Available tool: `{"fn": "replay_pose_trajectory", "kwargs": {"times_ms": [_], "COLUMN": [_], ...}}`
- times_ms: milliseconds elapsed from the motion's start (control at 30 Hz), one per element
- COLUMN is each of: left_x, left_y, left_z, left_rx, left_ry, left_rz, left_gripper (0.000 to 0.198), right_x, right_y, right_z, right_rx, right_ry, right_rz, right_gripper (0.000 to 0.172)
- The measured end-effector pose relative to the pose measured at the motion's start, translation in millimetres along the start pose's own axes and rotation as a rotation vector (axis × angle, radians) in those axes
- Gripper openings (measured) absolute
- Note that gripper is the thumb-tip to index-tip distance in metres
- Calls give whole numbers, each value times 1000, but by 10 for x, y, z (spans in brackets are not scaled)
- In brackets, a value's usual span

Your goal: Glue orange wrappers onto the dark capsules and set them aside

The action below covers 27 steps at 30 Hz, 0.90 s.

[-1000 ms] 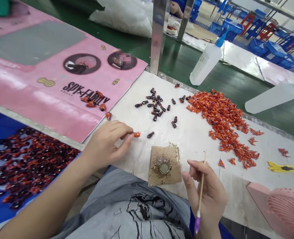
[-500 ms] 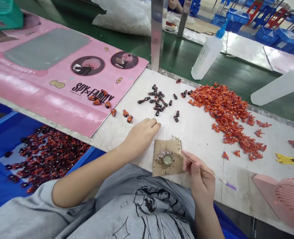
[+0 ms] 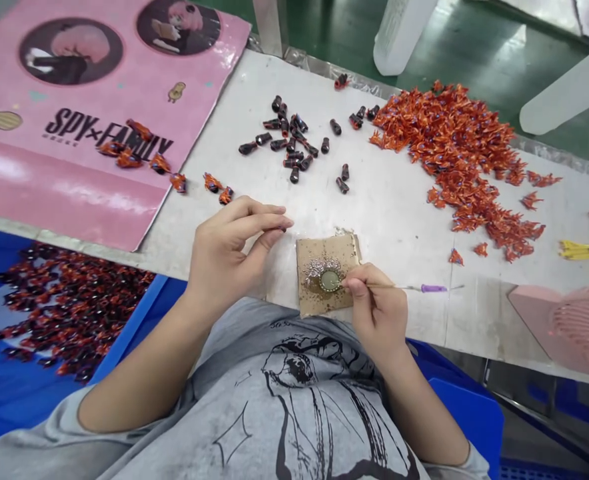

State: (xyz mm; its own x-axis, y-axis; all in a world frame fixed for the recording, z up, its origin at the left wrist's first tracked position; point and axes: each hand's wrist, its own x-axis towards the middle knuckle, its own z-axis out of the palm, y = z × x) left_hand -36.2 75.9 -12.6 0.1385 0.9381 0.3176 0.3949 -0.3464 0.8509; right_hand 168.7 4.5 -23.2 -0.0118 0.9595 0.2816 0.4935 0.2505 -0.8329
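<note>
My left hand is closed in a pinch left of the cardboard. A tiny dark bit shows at its fingertips, the rest hidden. My right hand grips a thin stick with a purple fitting and a fine tip at its far right end. The stick's left end is at the rim of a bottle cap holding greenish, clear-looking stuff. Under the cap lies a square of cardboard, spotted and glossy around it. Several dark, red-ended pieces lie beyond my left hand.
A heap of orange spiky pieces spreads at the right. Several orange-and-dark pieces lie on and beside a pink printed mat. A blue bin of red-dark pieces stands lower left. White bottles stand behind; a pink fan is right.
My view has tilted down and closer. The left hand has lifted from the tabletop into a fingertip pinch. The right hand has brought the stick's end to the bottle cap.
</note>
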Motion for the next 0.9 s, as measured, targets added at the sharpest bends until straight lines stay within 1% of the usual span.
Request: {"fn": "replay_pose_trajectory", "kwargs": {"times_ms": [67, 133, 200, 267, 333, 400, 467, 533, 667, 767, 900], "left_x": [-41, -89, -139, -182, -213, -232, -243, -251, -269, -280, -284], "left_y": [19, 29, 36, 51, 78, 119, 169, 218, 272, 274, 275], "left_z": [17, 43, 71, 99, 128, 156, 183, 203, 220, 222, 224], "left_rx": [-188, -367, -514, -622, -714, -779, -813, -822, -820, -817, -813], "left_ry": [23, 29, 17, -20, -56, -82, -88, -80, -86, -99, -99], "left_rz": [-59, -132, -216, -292, -347, -390, -421, -465, -585, -592, -609], "left_gripper": [17, 18, 16, 14, 15, 16, 16, 15, 17, 17, 16], "right_x": [10, 17, 20, 18, 12, 5, 0, -2, 8, 18, 16], "right_y": [-23, -42, -55, -63, -77, -108, -160, -226, -335, -351, -322], "right_z": [15, 28, 32, 25, 10, -6, -14, -13, 9, 31, 57], "right_rx": [34, 104, 196, 276, 331, 378, 428, 454, 376, 316, 255], "right_ry": [-11, 7, 57, 119, 175, 226, 264, 275, 211, 151, 123], "right_rz": [54, 122, 219, 302, 339, 328, 277, 208, 111, 64, 16], "right_gripper": [27, 28, 31, 35, 38, 38, 34, 31, 29, 28, 25]}}
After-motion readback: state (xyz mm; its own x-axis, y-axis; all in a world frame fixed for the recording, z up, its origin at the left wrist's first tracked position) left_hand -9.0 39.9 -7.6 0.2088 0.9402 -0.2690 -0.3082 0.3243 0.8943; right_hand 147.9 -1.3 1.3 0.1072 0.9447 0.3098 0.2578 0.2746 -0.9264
